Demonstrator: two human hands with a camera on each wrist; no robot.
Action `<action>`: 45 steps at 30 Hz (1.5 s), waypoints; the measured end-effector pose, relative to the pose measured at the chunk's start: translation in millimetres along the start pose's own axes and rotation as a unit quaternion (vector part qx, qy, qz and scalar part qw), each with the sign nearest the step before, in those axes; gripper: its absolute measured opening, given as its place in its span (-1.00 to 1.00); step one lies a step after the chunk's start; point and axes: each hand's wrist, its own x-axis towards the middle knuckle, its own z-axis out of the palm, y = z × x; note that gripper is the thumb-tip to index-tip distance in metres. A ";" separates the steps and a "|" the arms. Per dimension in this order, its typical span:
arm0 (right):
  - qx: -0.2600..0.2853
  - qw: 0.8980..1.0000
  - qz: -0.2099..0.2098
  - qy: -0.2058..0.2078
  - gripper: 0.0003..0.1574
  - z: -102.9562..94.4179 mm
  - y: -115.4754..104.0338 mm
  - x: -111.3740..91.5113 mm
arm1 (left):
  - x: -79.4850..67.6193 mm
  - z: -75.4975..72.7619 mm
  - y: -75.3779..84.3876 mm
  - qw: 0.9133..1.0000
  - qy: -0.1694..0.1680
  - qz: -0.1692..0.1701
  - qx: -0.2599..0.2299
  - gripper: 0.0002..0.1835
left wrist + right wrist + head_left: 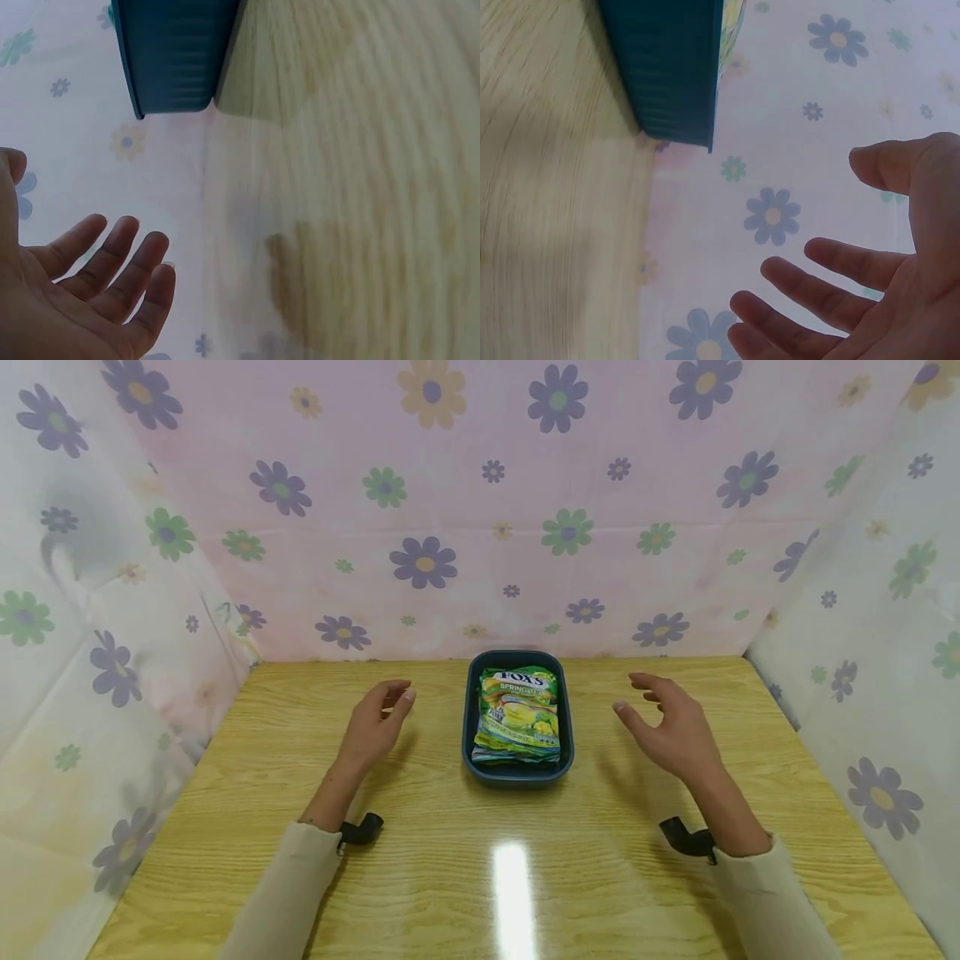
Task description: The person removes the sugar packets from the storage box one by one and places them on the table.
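A dark teal plastic basket (pixel 518 777) stands on the wooden table between my two hands. In it lie several green candy bags (pixel 517 714), the top one printed "FOX'S" and "SPRING TEA". To the basket's left, my left hand (pixel 374 722) hovers above the table with relaxed fingers and nothing in it. My right hand (pixel 672 727) is held over the table on the other side, thumb apart from the loosely bent fingers, palm towards the basket. Both wrist views show the basket's side wall (pixel 176 56) beyond the fingers, apart from them.
The light wooden table (pixel 420 877) runs back to a flower-printed cloth (pixel 465 510) hanging behind it. More of this cloth hangs at the left and right sides. A black wrist-worn camera piece (pixel 363 829) sits at the left cuff, and another (pixel 686 839) at the right cuff.
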 end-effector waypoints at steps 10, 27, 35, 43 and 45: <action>0.040 0.999 -0.001 -0.012 -0.36 11.0 -14.1 1.1 | -1.0 20.6 6.3 0.998 -0.021 -0.013 -0.052 -0.38; 0.065 0.997 0.003 -0.037 -0.38 28.2 -33.7 8.9 | 5.7 46.5 13.8 0.992 -0.048 -0.023 -0.112 -0.39; 0.075 0.996 -0.001 -0.048 -0.41 41.2 -40.2 14.3 | 8.5 51.7 17.6 0.990 -0.045 -0.008 -0.134 -0.41; 0.090 0.994 -0.003 -0.066 -0.41 52.0 -48.0 21.2 | 17.2 56.6 19.4 0.988 -0.044 -0.015 -0.147 -0.43; 0.089 0.994 -0.005 -0.067 -0.41 53.8 -49.8 22.0 | 18.7 58.1 19.6 0.988 -0.039 -0.014 -0.148 -0.42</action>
